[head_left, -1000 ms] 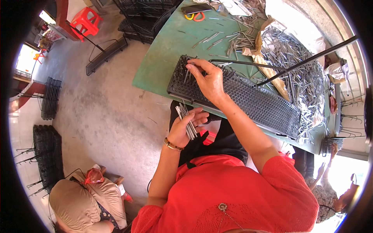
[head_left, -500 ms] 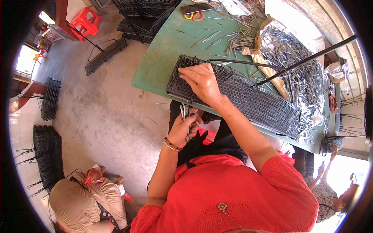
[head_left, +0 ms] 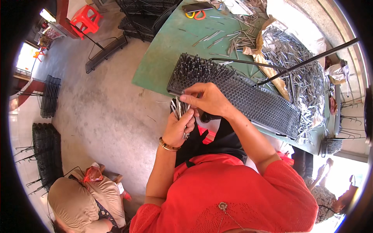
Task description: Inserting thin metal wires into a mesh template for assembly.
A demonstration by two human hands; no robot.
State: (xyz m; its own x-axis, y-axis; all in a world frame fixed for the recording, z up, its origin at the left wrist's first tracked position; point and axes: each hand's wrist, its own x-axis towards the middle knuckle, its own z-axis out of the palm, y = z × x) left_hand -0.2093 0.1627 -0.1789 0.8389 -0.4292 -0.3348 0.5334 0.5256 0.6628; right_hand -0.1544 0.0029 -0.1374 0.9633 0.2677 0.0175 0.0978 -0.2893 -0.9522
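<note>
My left hand is closed round a bundle of thin metal rods, their tips fanning out above the fist. At the top of that bundle is my right hand, thumb and fingers pinched on a rod, which is mostly hidden. Just beyond both hands, a long black tray with a grid of round holes lies along the table's near edge. Many upright rods fill the left part of the tray. The holes on the right side stand bare.
On the green table a heap of loose rods lies on torn wrapping, with scissors and a phone farther back. A black metal bar slants over the tray. Another person is at lower left; black racks stand left.
My right hand has moved from the tray's left end down to the bundle, uncovering the upright rods. My left hand has shifted slightly left and stays closed on the bundle.
</note>
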